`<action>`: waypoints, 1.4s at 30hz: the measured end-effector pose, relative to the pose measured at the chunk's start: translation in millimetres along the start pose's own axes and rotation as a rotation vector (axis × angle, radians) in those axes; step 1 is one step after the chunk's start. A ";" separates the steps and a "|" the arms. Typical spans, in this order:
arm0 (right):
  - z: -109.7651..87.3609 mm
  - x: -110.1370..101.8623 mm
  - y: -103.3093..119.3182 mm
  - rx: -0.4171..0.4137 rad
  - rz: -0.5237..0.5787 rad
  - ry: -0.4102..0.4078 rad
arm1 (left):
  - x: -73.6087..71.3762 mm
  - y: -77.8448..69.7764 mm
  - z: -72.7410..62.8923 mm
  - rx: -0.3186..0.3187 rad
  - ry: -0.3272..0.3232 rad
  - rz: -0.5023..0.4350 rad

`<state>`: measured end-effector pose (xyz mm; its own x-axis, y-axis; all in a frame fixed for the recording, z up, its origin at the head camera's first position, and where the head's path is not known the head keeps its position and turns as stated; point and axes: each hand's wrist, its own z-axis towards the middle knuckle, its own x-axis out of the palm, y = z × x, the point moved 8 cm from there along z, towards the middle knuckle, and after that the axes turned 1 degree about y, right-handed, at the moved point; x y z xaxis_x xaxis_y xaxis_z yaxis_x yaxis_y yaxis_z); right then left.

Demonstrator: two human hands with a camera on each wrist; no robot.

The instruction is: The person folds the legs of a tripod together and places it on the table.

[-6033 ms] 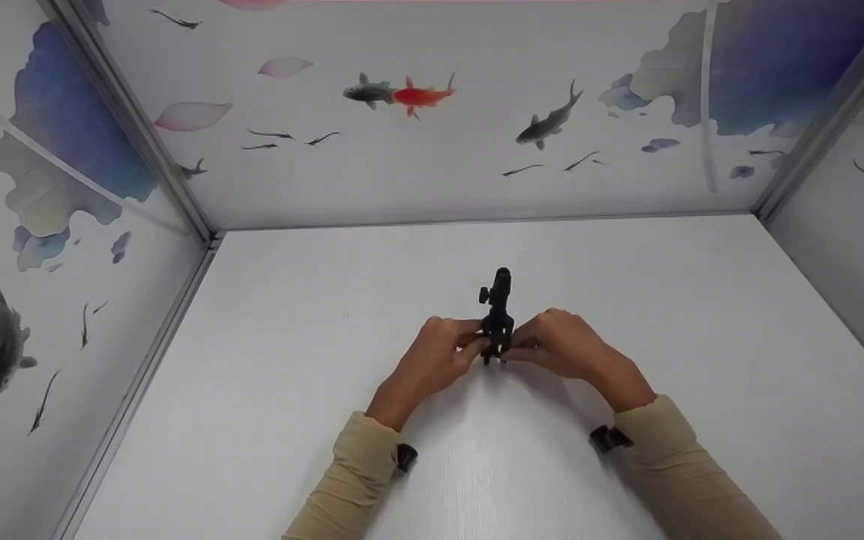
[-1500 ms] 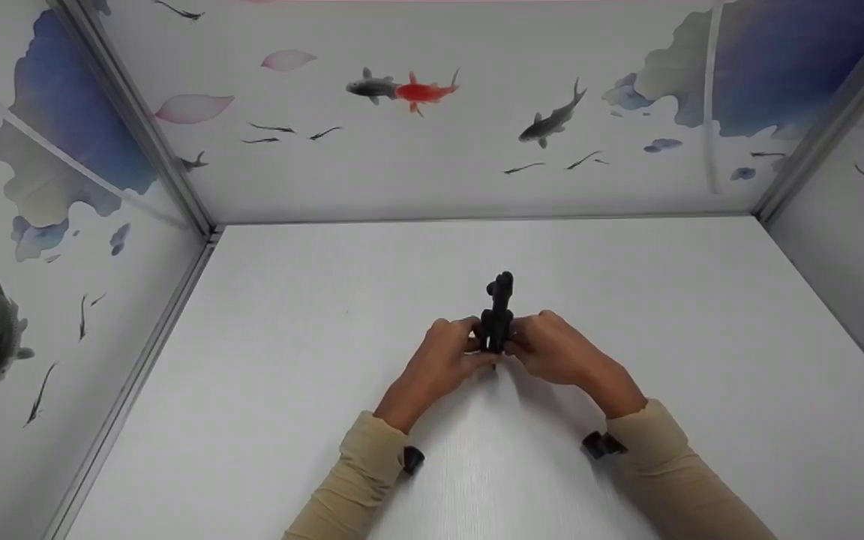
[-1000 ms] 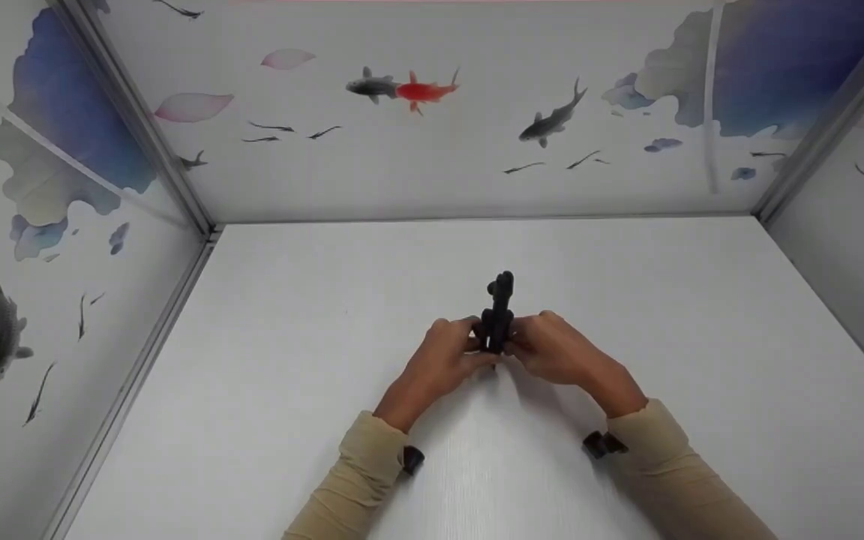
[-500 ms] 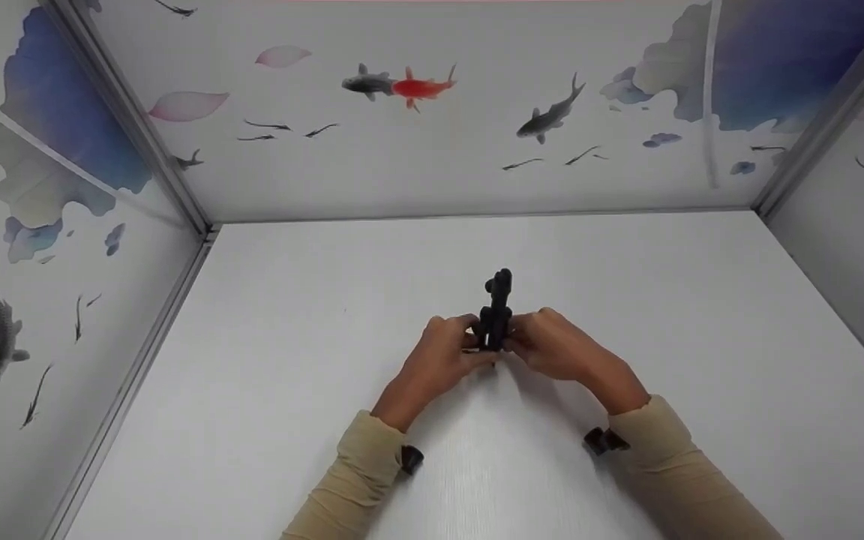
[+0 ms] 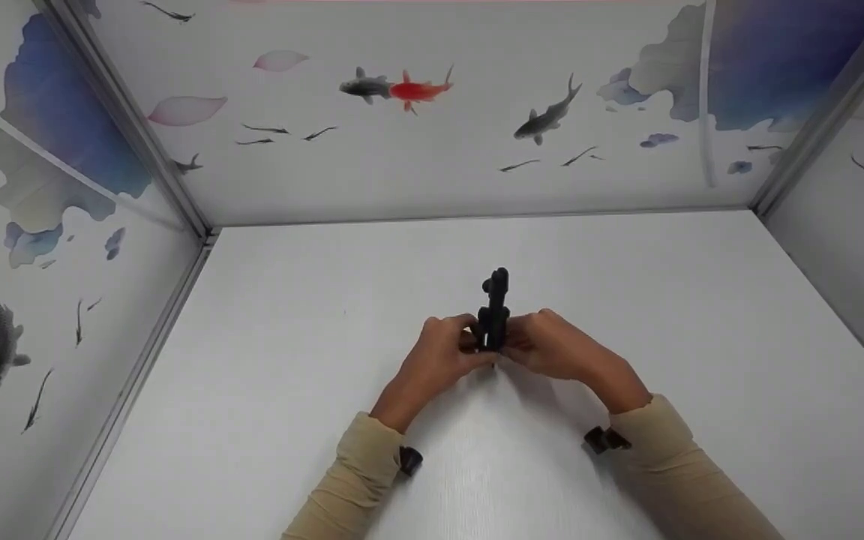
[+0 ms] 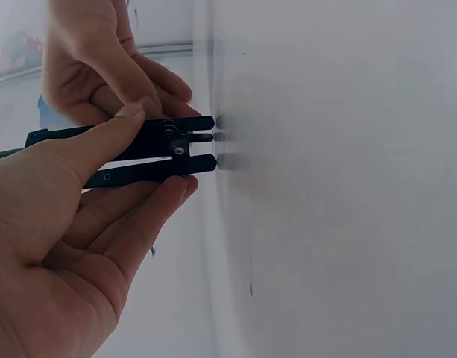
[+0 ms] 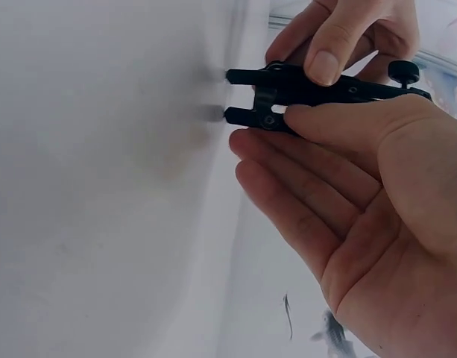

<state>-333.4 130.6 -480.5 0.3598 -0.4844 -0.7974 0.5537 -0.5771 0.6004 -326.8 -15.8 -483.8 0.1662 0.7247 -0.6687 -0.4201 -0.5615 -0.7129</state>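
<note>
A black mini tripod (image 5: 498, 296) stands upright at mid-table, its legs pointing down and close together. From the left, my left hand (image 5: 438, 352) pinches its lower part between thumb and fingers. My right hand (image 5: 563, 349) grips the legs from the other side. In the left wrist view, the left thumb lies along one leg, with fingertips under another leg (image 6: 131, 174), and a narrow gap shows between the legs. The leg tips reach right down to the tabletop. In the right wrist view a round knob (image 7: 403, 72) sticks out from the tripod's upper part.
The white tabletop (image 5: 289, 337) spreads around the hands. Walls printed with fish and petals, such as the back wall (image 5: 462, 180), enclose it at the back and both sides. Black cameras sit at both wrists, the right camera (image 5: 607, 440) close to its cuff.
Since six seconds ago the tripod has turned, so its knob sits closer to the stem, and the legs look closer together. Over the last second and a half the hands hold nearly still.
</note>
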 end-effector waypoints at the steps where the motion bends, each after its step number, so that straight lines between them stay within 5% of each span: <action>1: -0.3 0.7 -0.1 0.008 0.021 0.011 | -0.1 0.1 0.0 0.000 0.002 -0.004; 6: -2.1 2.6 -1.7 0.079 0.077 0.043 | 0.6 0.8 0.2 0.001 0.008 -0.040; 13: -6.0 0.1 -2.4 0.141 -0.039 0.006 | -0.3 1.1 -0.3 -0.012 0.029 -0.111; 19: -5.2 3.0 -3.8 0.174 -0.103 -0.012 | -20.3 -4.7 -0.9 -0.038 -0.038 -0.150; 25: -3.3 3.1 -1.8 0.159 -0.148 -0.066 | -50.1 -26.9 -2.1 0.100 -0.233 -0.214; 31: -3.2 2.1 2.3 0.120 -0.188 -0.112 | -56.8 -49.1 -6.3 0.279 -0.337 -0.178; 38: -2.3 0.7 4.9 0.113 -0.213 -0.127 | -65.6 -52.6 -11.5 0.342 -0.454 -0.129; 42: -2.5 -2.9 3.4 0.141 -0.227 -0.125 | -72.0 -48.1 -10.0 0.354 -0.465 -0.217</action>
<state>-330.7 131.7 -476.2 0.1384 -0.4047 -0.9039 0.4963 -0.7615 0.4169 -309.6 -44.9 -403.5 -0.0915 0.9503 -0.2977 -0.7040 -0.2732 -0.6556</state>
